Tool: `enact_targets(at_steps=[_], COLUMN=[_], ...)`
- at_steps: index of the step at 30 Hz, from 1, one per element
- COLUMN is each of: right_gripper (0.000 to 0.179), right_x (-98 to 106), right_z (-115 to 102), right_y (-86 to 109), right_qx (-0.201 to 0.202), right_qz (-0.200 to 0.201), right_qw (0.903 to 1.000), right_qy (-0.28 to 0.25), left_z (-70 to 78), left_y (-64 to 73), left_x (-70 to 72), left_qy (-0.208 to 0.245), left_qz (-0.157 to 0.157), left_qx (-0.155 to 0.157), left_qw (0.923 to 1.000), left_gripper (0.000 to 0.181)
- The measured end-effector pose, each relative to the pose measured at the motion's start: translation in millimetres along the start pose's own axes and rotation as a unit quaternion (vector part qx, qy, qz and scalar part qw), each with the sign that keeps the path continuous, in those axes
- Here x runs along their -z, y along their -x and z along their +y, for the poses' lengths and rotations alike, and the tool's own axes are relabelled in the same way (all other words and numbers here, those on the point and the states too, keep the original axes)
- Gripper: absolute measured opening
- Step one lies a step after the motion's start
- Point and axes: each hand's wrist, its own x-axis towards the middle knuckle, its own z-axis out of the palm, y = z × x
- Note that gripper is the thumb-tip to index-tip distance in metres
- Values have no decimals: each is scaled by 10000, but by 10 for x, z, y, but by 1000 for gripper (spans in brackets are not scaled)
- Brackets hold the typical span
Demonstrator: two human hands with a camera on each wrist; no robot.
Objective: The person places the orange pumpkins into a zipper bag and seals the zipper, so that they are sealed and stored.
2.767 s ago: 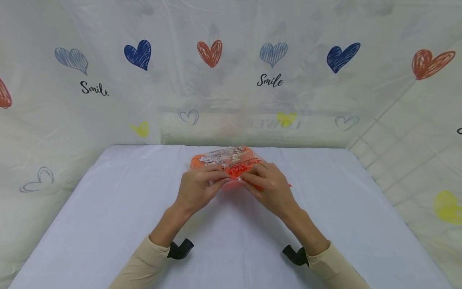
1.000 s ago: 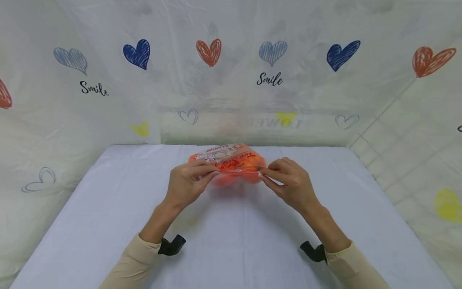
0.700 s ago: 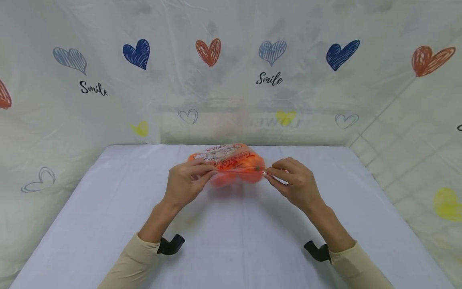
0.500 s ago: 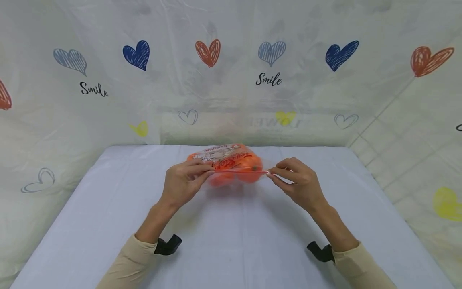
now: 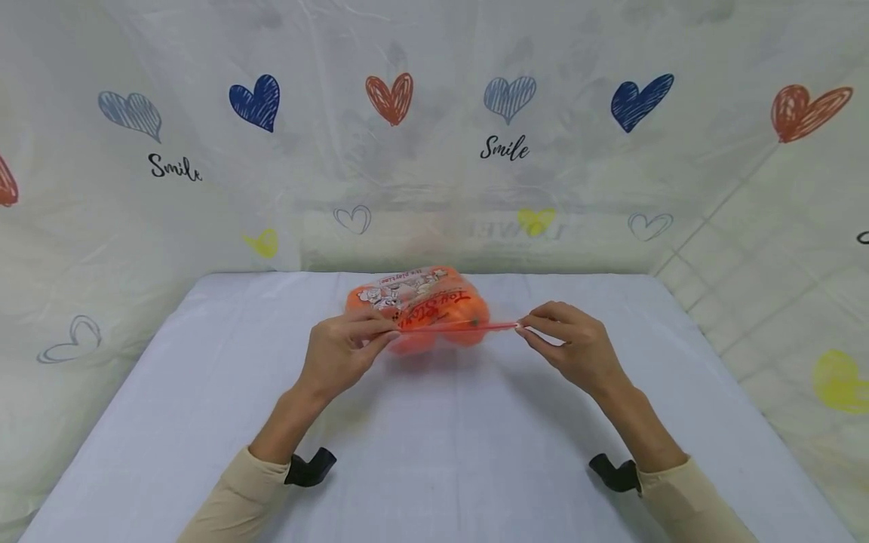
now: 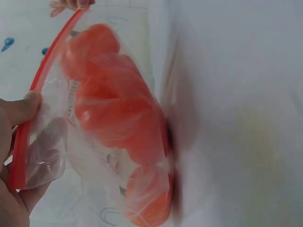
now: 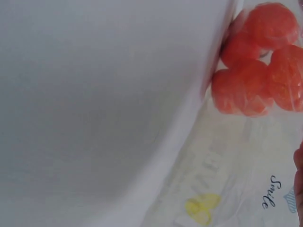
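Note:
A clear zip bag (image 5: 437, 280) printed with cartoon figures and red lettering sits toward the table's far side. Several round orange-red fruits with green tops (image 6: 113, 101) fill it; their exact kind is unclear through the film. My left hand (image 5: 342, 353) pinches the left end of the bag's red zip strip (image 5: 455, 328) between thumb and fingers. At the strip's other end, my right hand (image 5: 577, 345) pinches the corner, where a small white bit shows at the fingertips. The strip is stretched straight between both hands. Only a sliver of the right hand shows in the right wrist view.
A white cloth covers the table (image 5: 455, 452). Behind it hangs a pale sheet (image 5: 448, 166) printed with hearts and "Smile". Black wrist mounts (image 5: 311, 467) stick out from both beige sleeves (image 5: 234, 494).
From close together at the middle of the strip, my hands have drawn apart. The right travelled right along the strip to its end; the left shifted slightly left. The red strip now shows full length.

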Motion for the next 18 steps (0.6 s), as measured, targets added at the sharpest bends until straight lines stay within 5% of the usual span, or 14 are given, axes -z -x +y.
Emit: enact_targets(at_steps=[7,18], right_gripper=[25,33], right_x=[-7,10], right_z=[40,27], right_y=[31,100], right_qx=[322,175], right_qz=[-77,-329], right_qw=[9993,9989], right_qy=[189,271], left_z=[23,10], left_y=[47,140], left_x=[-4,-14], left_qy=[37,-3], left_qz=[-82,-180], left_qx=[23,-5], left_qw=[10000,9998], left_gripper=[13,13])
